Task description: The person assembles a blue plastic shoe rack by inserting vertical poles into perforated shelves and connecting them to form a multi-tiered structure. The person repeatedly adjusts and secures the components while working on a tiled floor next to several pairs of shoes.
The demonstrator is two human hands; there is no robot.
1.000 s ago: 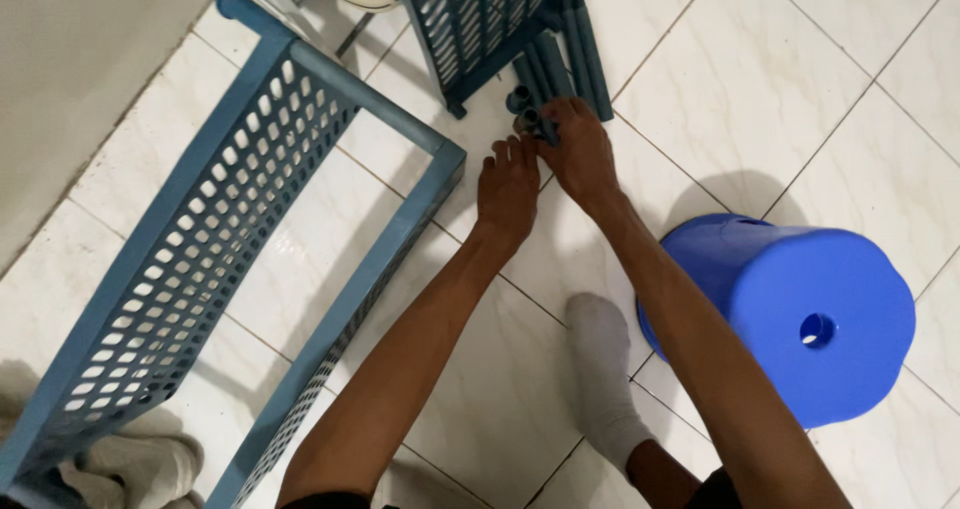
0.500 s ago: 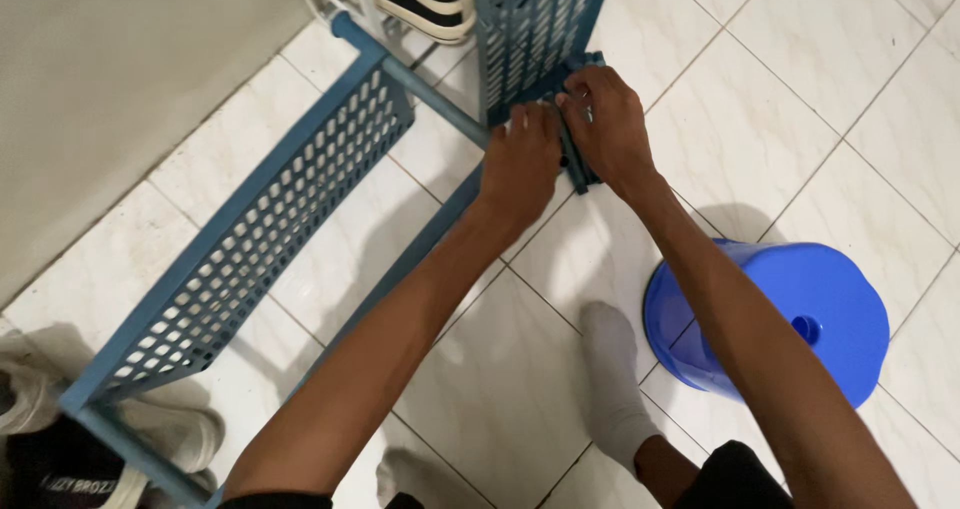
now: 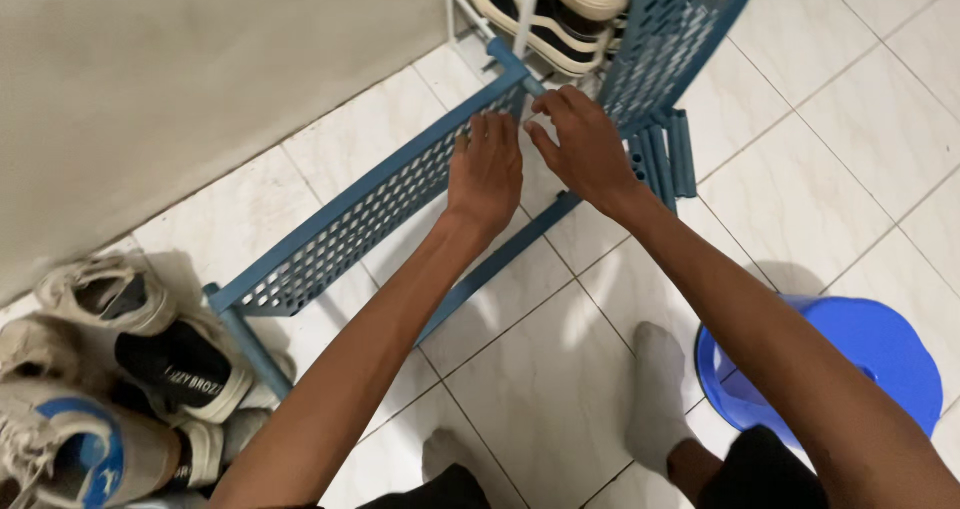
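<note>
Fingers of the right hand pinch a small grey-blue plastic tube end at the far corner post of the perforated blue plastic shelf frame lying on the white tiled floor; the left hand rests with fingers pressed together on the frame's top rail. Judging by this, steadying the rail firmly while keeping the tube square to its socket should seat it cleanly. Spare blue plastic tubes lie just beside

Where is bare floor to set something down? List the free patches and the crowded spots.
Free: the tiles at right, between the loose tubes and the blue stool; the tile in front of the shelf frame, left of the socked foot. Crowded: the shoes at bottom left, the shoe rack at top, and the frame corner where both hands work.
</note>
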